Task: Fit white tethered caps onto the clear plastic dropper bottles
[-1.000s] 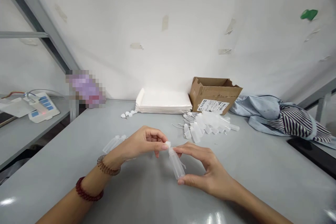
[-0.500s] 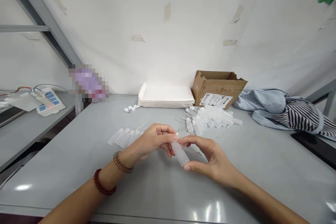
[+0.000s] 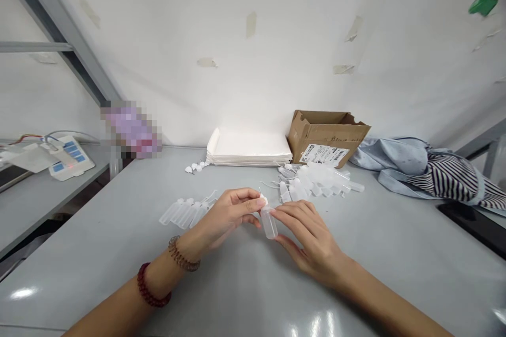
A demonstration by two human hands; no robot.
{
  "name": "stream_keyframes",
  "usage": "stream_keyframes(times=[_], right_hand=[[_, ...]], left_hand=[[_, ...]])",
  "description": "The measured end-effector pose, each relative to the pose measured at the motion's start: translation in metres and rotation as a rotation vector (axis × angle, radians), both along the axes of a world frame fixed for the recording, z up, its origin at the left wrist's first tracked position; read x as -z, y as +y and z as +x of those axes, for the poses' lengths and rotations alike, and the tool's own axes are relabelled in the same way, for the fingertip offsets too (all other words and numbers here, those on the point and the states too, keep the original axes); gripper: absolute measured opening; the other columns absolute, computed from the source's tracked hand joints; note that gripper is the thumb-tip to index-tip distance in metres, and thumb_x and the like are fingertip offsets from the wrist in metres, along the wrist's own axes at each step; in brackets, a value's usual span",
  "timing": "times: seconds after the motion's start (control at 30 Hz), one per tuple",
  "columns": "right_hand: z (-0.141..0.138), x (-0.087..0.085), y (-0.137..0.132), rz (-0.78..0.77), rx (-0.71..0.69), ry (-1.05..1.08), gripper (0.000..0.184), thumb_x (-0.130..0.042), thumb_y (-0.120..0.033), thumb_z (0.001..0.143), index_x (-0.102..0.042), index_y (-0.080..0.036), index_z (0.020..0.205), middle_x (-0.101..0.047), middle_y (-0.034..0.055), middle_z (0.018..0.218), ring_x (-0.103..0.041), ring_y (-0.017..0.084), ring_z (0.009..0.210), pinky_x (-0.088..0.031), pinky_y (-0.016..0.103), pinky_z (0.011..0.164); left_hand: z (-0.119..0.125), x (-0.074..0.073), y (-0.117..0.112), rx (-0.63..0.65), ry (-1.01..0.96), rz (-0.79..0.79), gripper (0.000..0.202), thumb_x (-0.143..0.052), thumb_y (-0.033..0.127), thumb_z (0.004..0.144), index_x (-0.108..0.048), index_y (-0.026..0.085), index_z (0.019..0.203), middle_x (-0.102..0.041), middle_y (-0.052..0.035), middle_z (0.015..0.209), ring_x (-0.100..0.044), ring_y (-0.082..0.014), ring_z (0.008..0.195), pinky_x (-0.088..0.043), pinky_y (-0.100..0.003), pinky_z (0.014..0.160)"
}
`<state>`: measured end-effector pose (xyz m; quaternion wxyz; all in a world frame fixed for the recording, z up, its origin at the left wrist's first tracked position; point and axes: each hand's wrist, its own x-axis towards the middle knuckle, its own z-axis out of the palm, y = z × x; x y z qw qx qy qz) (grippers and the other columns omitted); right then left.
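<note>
A small translucent squeeze bottle [image 3: 269, 224] is held between my two hands over the grey table, slightly tilted. On its top sits a white cap [image 3: 264, 200] with a thin needle tip pointing up. My left hand [image 3: 239, 210] pinches the cap between thumb and fingers. With fingertips and thumb, my right hand [image 3: 310, 231] grips the bottle's body from the right side. Left of my left hand lies a row of several similar bottles [image 3: 182, 214]. Beyond my right hand is a heap of more translucent bottles [image 3: 318, 179].
Several small white caps [image 3: 194, 167] lie near a stack of white padded envelopes [image 3: 249, 147] against the wall. An open cardboard box [image 3: 329, 137] stands behind the heap. To the right are bunched cloth [image 3: 399, 160] and a black phone [image 3: 474, 227]. A power strip [image 3: 71, 158] sits far left.
The bottle has turned more upright between my hands. My right hand's fingers have shifted along its body, with the thumb moving up from the bottom end. My left hand stays at the cap.
</note>
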<state>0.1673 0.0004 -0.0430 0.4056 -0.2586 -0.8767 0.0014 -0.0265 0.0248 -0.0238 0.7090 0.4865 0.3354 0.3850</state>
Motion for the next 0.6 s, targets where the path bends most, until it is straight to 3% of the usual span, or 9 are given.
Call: stream_keyframes(times=[0.17,0.37,0.47,0.6], right_hand=[[0.0010,0.0035,0.0051,0.031,0.071,-0.019,0.034,-0.052,-0.007,0.084,-0.049,-0.014,0.117,-0.061,0.0138,0.101,-0.055,0.024,0.092,-0.044,0.041,0.074],[0.0025,0.0074,0.0065,-0.076,0.129,-0.074,0.035,-0.052,-0.011,0.084,-0.046,-0.015,0.118,-0.057,0.0146,0.109,-0.052,0.026,0.102,-0.044,0.045,0.082],[0.0027,0.0091,0.0044,-0.115,0.164,-0.114,0.038,-0.054,-0.013,0.082,-0.045,-0.014,0.119,-0.049,0.0177,0.121,-0.042,0.030,0.117,-0.042,0.050,0.090],[0.0011,0.0092,0.0018,-0.052,0.229,-0.207,0.039,-0.054,-0.012,0.083,-0.046,-0.012,0.121,-0.033,0.0224,0.135,-0.027,0.036,0.128,-0.039,0.055,0.094]], left_hand=[[-0.0017,-0.0009,0.0005,0.000,0.081,0.155,0.016,-0.060,0.029,0.084,-0.065,0.014,0.082,-0.056,-0.0009,0.080,-0.052,-0.0107,0.071,-0.046,-0.023,0.068],[0.0010,0.0023,-0.0020,-0.046,0.231,0.310,0.018,-0.053,0.032,0.087,-0.059,0.015,0.086,-0.056,0.0003,0.080,-0.057,-0.0124,0.070,-0.046,-0.027,0.073],[0.0040,0.0060,-0.0009,-0.063,0.252,0.337,0.019,-0.053,0.034,0.087,-0.057,0.015,0.086,-0.056,0.0007,0.077,-0.057,-0.0136,0.070,-0.046,-0.028,0.071],[0.0061,0.0060,0.0001,-0.104,0.306,0.337,0.021,-0.052,0.035,0.087,-0.057,0.015,0.084,-0.057,0.0010,0.073,-0.057,-0.0135,0.069,-0.045,-0.026,0.070]])
